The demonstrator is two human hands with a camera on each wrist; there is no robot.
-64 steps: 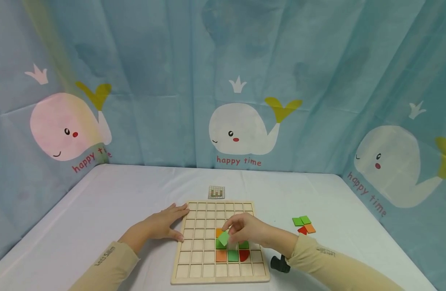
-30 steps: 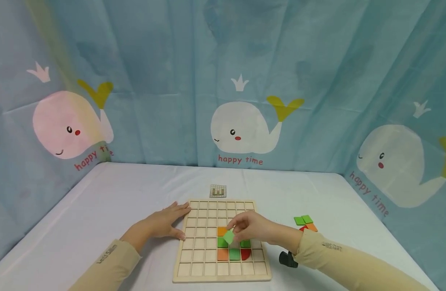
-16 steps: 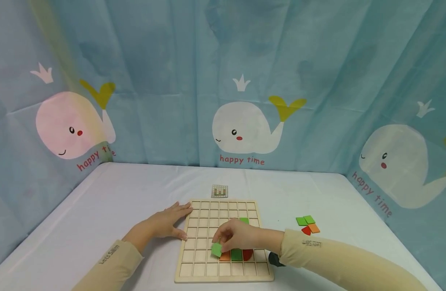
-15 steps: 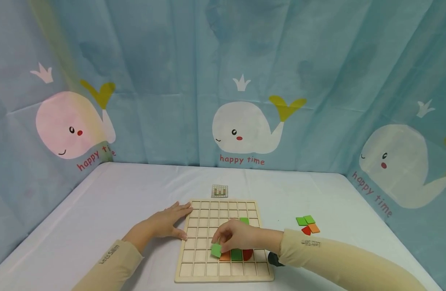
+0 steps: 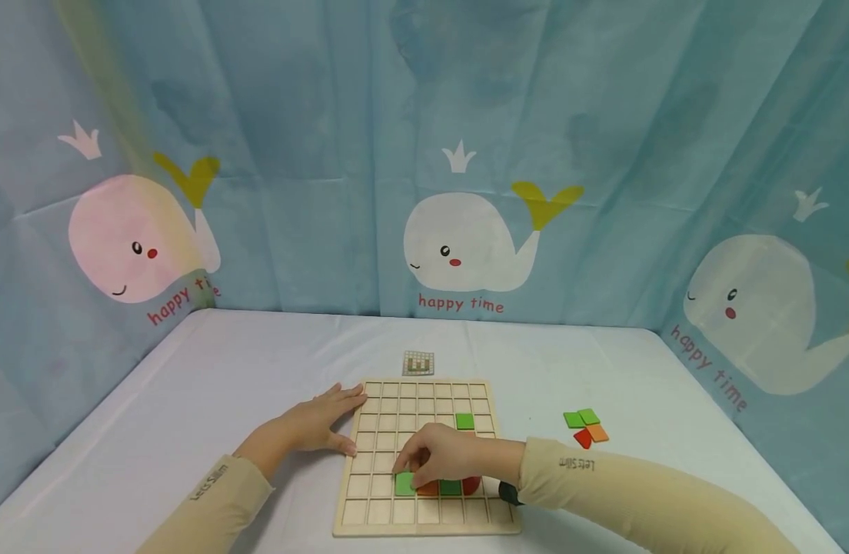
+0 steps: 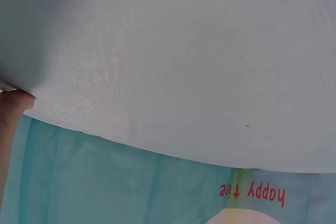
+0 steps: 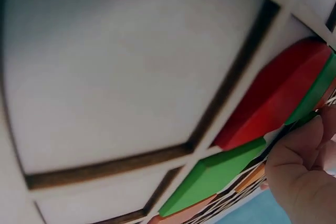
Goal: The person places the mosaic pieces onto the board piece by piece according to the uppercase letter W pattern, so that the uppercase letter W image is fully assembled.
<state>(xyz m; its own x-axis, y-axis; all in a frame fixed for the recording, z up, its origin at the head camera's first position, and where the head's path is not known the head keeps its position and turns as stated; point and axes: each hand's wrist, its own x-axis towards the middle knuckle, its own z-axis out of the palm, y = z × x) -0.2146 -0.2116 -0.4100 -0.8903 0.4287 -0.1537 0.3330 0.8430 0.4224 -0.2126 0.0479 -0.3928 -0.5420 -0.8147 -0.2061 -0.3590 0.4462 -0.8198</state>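
Observation:
My right hand (image 5: 444, 452) is over the wooden grid board (image 5: 379, 529), thumb and index finger gripping a light green square tile (image 5: 404, 485). This tile lies nearly flat at a cell left of an orange tile (image 5: 427, 488). Further right in that row are a darker green tile (image 5: 451, 488) and a red rounded piece (image 5: 471, 485). The hand hides several pieces behind it; a green tile (image 5: 464, 422) shows higher up. In the right wrist view, my thumb (image 7: 296, 166) is close to the coloured row. My left hand (image 5: 312, 423) rests with extended fingers on the board's left edge.
Two green tiles, an orange tile (image 5: 597, 433) and a red piece (image 5: 583, 438) lie on the white table right of the board. A small pattern card (image 5: 418, 363) sits behind it. A black object (image 5: 509, 492) is partly under my right forearm. A whale-print curtain stands behind.
My right hand has moved left and toward the front with the green tile, which has gone from tilted above the board to nearly flat beside the orange tile. The left hand stays put.

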